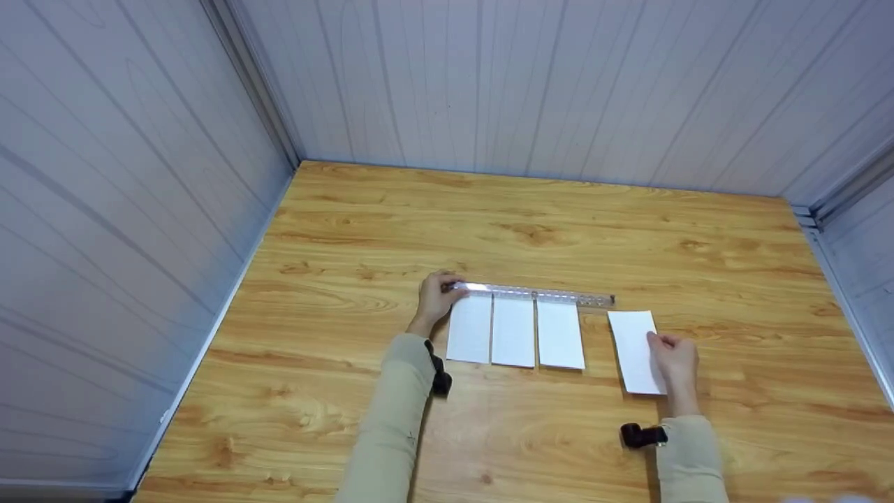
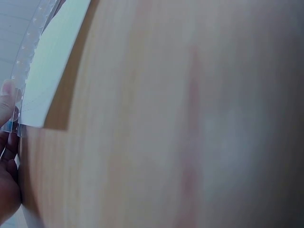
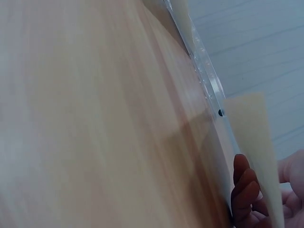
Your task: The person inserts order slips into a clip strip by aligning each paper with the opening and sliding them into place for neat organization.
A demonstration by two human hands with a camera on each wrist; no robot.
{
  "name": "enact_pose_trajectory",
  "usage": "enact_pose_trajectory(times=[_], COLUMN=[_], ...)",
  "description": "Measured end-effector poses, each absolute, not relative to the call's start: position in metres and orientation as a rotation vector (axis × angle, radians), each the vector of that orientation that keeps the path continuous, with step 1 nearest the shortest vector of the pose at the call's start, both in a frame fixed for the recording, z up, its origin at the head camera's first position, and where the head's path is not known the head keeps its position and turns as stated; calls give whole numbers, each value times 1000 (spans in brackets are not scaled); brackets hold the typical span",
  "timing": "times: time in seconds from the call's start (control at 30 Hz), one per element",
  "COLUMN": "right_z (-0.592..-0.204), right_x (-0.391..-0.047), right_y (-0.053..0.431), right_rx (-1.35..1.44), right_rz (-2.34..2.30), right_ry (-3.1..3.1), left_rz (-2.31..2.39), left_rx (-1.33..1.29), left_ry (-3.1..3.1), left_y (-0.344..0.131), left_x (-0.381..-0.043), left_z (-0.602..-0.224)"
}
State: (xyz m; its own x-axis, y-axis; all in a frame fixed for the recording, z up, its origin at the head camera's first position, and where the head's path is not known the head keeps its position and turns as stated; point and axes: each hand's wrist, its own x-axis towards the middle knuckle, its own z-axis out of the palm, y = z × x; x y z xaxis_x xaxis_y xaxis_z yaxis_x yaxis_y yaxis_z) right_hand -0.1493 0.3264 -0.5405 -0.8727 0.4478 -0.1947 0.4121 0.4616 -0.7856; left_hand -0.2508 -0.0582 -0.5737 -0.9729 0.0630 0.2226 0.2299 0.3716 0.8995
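Note:
A long clear plastic strip (image 1: 594, 301) with a row of small bumps and a dark dot at its right end lies sideways over the table. My left hand (image 1: 434, 300) pinches its left end between thumb and fingers, as the left wrist view also shows. Three white paper cards (image 1: 513, 332) hang side by side from the strip's near edge, with narrow gaps between them. To the right of the strip's end, my right hand (image 1: 676, 360) pinches a fourth-like separate white card (image 1: 632, 356) by its right edge. This card (image 3: 251, 133) stands tilted, thumb and fingers on opposite faces.
The wood-grain table (image 1: 531, 230) spreads around the hands. Pale panel walls (image 1: 447, 84) rise behind it and on both sides. A dark wrist camera (image 1: 438, 377) sits on the left wrist, another camera (image 1: 639, 436) on the right.

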Motion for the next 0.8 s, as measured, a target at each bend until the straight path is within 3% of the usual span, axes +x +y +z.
enact_pose_trajectory(times=[0.8], right_z=[-539], right_x=[-157], right_y=[305], right_rx=[-809], right_rz=[1503], right_ry=[-2727], left_rz=[-1646], left_rx=[-278], left_ry=[-2488], left_y=[-58], left_x=[-251], left_z=[-573])
